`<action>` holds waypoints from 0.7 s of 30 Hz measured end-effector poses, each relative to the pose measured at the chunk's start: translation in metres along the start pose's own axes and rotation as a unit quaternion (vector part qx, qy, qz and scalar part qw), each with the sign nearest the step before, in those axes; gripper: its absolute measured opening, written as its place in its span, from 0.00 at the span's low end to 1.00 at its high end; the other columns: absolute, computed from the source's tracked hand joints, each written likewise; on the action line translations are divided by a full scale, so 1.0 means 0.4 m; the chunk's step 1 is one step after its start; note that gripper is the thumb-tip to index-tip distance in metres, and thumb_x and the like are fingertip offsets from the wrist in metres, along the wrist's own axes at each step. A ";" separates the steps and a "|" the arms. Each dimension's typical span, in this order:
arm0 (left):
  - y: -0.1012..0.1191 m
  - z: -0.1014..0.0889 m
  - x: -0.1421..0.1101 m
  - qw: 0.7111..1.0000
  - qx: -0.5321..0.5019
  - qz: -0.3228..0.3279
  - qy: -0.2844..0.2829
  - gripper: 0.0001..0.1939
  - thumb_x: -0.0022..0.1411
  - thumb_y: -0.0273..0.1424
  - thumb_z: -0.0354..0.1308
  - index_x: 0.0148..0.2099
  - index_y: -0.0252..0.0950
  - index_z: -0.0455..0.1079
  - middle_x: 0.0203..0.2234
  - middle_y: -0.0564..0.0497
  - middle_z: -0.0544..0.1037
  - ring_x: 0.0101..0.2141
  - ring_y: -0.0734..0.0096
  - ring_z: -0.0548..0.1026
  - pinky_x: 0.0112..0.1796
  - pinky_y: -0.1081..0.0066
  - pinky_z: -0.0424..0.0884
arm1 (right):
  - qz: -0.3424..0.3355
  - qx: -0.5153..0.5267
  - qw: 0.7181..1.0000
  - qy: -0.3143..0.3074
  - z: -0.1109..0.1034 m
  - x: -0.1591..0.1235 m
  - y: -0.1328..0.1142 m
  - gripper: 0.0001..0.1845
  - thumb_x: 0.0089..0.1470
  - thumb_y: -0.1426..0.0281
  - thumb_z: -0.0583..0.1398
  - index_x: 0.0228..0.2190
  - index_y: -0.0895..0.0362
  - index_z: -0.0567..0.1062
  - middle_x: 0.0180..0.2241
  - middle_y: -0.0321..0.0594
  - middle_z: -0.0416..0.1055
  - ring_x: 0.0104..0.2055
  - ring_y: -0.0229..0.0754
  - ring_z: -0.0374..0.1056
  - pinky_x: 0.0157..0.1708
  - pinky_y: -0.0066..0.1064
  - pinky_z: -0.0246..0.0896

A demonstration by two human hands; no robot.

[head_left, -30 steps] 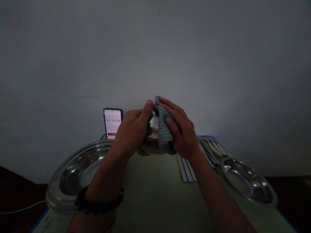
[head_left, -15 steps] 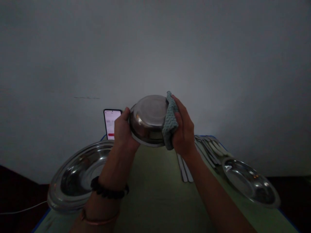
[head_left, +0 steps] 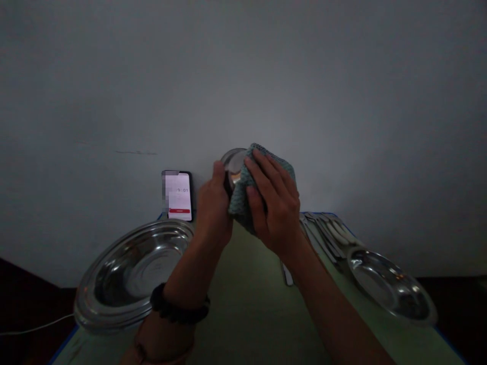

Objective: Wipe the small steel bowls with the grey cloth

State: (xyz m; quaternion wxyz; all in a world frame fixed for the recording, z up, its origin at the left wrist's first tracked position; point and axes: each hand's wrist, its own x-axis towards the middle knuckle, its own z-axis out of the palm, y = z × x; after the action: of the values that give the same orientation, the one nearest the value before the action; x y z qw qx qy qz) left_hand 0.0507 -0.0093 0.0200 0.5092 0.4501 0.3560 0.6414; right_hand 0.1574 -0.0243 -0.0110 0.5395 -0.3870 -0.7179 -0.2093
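A shiny metal bowl [head_left: 234,160] is held up above the table, its outer base facing me. My left hand [head_left: 215,208] grips the bowl's left edge, thumb pointing up along the rim. Spread over the bowl's right part is a grey-green textured cloth [head_left: 247,185], which hides most of the bowl. My right hand [head_left: 276,203] presses this cloth against the bowl, fingers slanting up and to the left.
At left on the green table [head_left: 247,304] stands a large metal basin [head_left: 85,304]. Behind it a phone [head_left: 178,195] leans upright against the wall [head_left: 243,76]. Several pieces of cutlery [head_left: 327,238] and an oval metal dish [head_left: 395,289] lie at right.
My right hand and the cloth have moved left, from the bowl's right edge across its outside. My left hand has shifted right with the bowl, uncovering more of the phone.
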 end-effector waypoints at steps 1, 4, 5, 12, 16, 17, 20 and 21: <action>-0.003 0.003 -0.006 0.995 0.099 0.032 -0.008 0.22 0.65 0.41 0.50 0.23 0.37 0.71 0.19 0.50 0.75 0.26 0.70 0.72 0.30 0.73 0.64 | 0.008 0.012 1.000 -0.001 0.001 -0.001 0.004 0.22 0.62 0.68 0.49 0.55 0.55 0.68 0.60 0.42 0.64 0.65 0.44 0.52 0.64 0.46 0.47; -0.009 0.013 -0.021 0.938 0.324 0.104 -0.068 0.25 0.67 0.40 0.46 0.20 0.36 0.68 0.16 0.50 0.72 0.22 0.70 0.68 0.26 0.70 0.59 | 0.076 0.087 0.993 -0.004 0.003 -0.002 0.023 0.21 0.62 0.69 0.47 0.52 0.55 0.70 0.56 0.41 0.69 0.64 0.42 0.55 0.63 0.46 0.49; -0.008 0.015 -0.025 0.917 0.369 0.120 -0.096 0.26 0.67 0.40 0.44 0.19 0.36 0.67 0.16 0.50 0.71 0.21 0.70 0.67 0.25 0.70 0.57 | 0.110 0.122 0.986 -0.004 0.002 -0.002 0.030 0.21 0.62 0.69 0.47 0.52 0.54 0.71 0.55 0.40 0.70 0.63 0.42 0.57 0.63 0.45 0.51; 0.026 -0.021 -0.032 0.808 0.488 0.210 -0.254 0.27 0.66 0.44 0.46 0.19 0.35 0.65 0.12 0.55 0.65 0.17 0.76 0.61 0.23 0.72 0.52 | 0.282 0.261 0.922 -0.046 -0.022 0.003 0.076 0.18 0.57 0.68 0.51 0.46 0.52 0.75 0.49 0.38 0.74 0.49 0.42 0.70 0.52 0.40 0.62; 0.025 -0.052 -0.020 0.780 0.489 0.205 -0.333 0.26 0.64 0.45 0.50 0.19 0.35 0.64 0.12 0.57 0.62 0.17 0.78 0.59 0.22 0.73 0.49 | 0.369 0.296 0.879 -0.060 -0.032 0.000 0.107 0.16 0.54 0.66 0.53 0.38 0.55 0.78 0.41 0.40 0.78 0.43 0.42 0.72 0.45 0.37 0.66; 0.023 -0.058 -0.015 0.777 0.486 0.199 -0.346 0.24 0.63 0.45 0.52 0.20 0.35 0.64 0.12 0.57 0.63 0.17 0.78 0.60 0.22 0.73 0.49 | 0.395 0.300 0.867 -0.041 -0.033 0.000 0.113 0.15 0.53 0.66 0.54 0.37 0.56 0.78 0.38 0.40 0.78 0.40 0.42 0.73 0.42 0.36 0.66; 0.021 -0.068 -0.003 0.795 0.480 0.214 -0.302 0.22 0.59 0.46 0.57 0.21 0.35 0.66 0.13 0.58 0.62 0.18 0.79 0.59 0.22 0.73 0.49 | 0.437 0.295 0.849 0.027 -0.035 -0.001 0.126 0.14 0.51 0.65 0.55 0.36 0.55 0.77 0.33 0.37 0.78 0.33 0.41 0.72 0.35 0.33 0.66; 0.022 -0.069 -0.001 0.811 0.470 0.232 -0.261 0.22 0.58 0.47 0.57 0.21 0.35 0.66 0.13 0.58 0.61 0.18 0.79 0.58 0.22 0.72 0.49 | 0.437 0.296 0.849 0.031 -0.036 -0.001 0.127 0.13 0.51 0.64 0.56 0.36 0.55 0.77 0.33 0.36 0.77 0.32 0.40 0.72 0.33 0.32 0.66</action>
State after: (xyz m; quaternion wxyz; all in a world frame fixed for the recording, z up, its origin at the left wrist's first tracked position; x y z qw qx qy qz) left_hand 0.0217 -0.0114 0.0185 0.1458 0.8540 0.3530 0.3535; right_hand 0.2058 -0.0037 -0.0126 0.6861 -0.4756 -0.4859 0.2588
